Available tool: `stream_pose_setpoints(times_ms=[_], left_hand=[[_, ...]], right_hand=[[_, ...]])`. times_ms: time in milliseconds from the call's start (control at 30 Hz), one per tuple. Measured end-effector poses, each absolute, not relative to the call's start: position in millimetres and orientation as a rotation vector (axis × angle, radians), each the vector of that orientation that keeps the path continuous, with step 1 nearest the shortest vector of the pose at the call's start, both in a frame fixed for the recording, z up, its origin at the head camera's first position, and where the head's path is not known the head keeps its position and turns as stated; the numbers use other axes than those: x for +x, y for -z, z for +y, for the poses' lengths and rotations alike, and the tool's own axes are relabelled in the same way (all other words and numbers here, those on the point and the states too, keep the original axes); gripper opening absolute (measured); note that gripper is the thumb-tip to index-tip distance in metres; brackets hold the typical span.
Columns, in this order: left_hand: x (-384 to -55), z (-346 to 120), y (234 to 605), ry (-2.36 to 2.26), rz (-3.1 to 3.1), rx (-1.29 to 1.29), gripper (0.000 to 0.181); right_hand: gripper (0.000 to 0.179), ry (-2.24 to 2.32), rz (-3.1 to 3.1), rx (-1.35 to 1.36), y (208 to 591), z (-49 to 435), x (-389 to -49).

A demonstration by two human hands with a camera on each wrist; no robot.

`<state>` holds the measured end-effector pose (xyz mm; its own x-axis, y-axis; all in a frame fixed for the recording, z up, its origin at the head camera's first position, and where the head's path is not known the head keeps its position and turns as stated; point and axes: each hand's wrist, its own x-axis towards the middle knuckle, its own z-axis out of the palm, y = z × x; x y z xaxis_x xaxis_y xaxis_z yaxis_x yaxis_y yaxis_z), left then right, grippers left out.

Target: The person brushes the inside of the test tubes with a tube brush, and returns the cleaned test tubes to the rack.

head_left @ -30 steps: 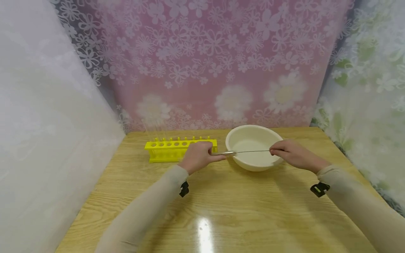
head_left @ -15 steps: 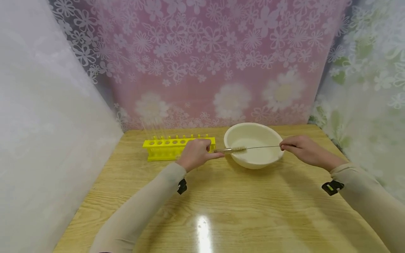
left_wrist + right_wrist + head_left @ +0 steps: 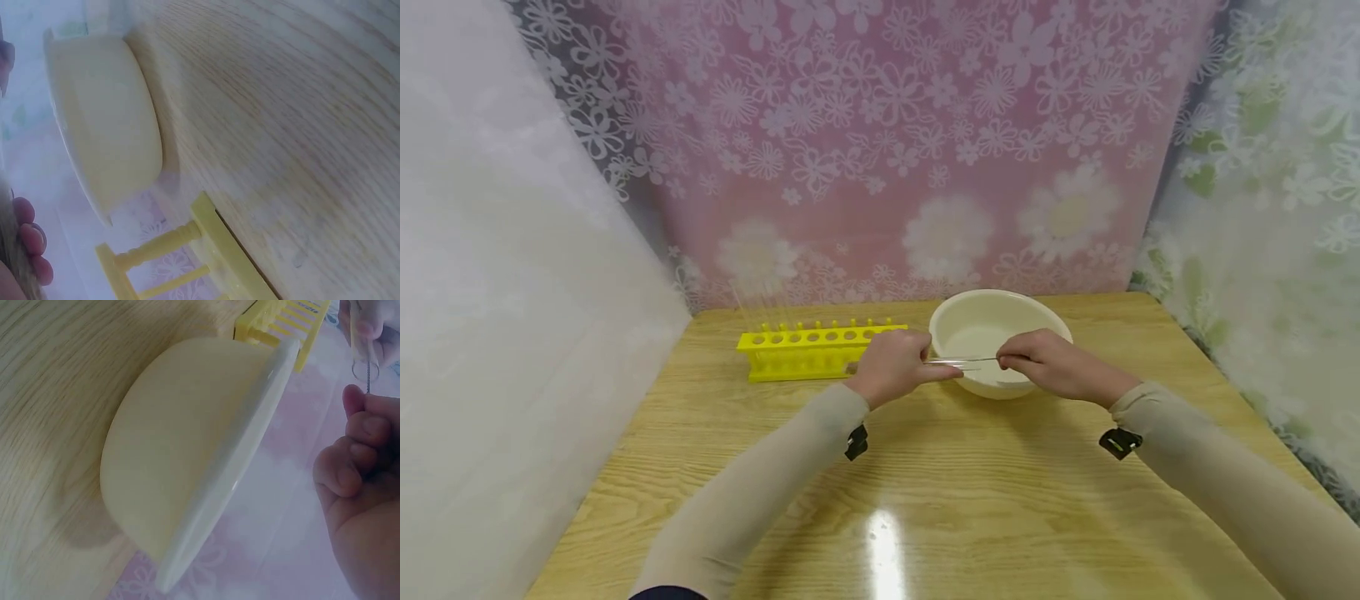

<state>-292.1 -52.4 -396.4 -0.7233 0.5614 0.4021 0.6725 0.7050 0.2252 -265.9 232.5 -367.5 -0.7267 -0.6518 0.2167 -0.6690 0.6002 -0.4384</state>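
My left hand (image 3: 891, 368) grips a clear glass test tube (image 3: 949, 362), held nearly level with its mouth to the right. Opposite it, my right hand (image 3: 1063, 367) pinches the thin twisted wire of a test tube brush (image 3: 369, 385). The wire enters the tube's round mouth in the right wrist view. Bristles show through the glass beside the left fingers (image 3: 32, 239) in the left wrist view. Both hands are above the front of a cream basin (image 3: 1000, 387), close to each other. My left hand covers the tube's middle.
A yellow test tube rack (image 3: 797, 342) stands behind and left of the left hand, with several clear tubes (image 3: 763, 307) upright at its left end. The basin stands right of it on the wooden table (image 3: 985, 500). Patterned cloth (image 3: 880, 167) hangs behind.
My right hand first drew the brush rightward until bristles showed outside the tube's mouth, then moved left, pushing it deep inside. The left hand shifted slightly right with the tube.
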Motion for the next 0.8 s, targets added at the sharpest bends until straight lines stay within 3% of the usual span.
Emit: stream_pose_setpoints(times_ms=[433, 800], left_hand=[[-295.7, -55.9, 403.7, 0.537, -2.58, -0.967, 0.054], [-303.4, -85.7, 412.4, 0.506, -2.613, -0.866, 0.056]], right_hand=[[0.017, -0.75, -2.746, 1.15, 373.1, 225.2, -272.4], [0.019, -0.754, -2.814, 0.954, 367.9, 283.3, -270.1]])
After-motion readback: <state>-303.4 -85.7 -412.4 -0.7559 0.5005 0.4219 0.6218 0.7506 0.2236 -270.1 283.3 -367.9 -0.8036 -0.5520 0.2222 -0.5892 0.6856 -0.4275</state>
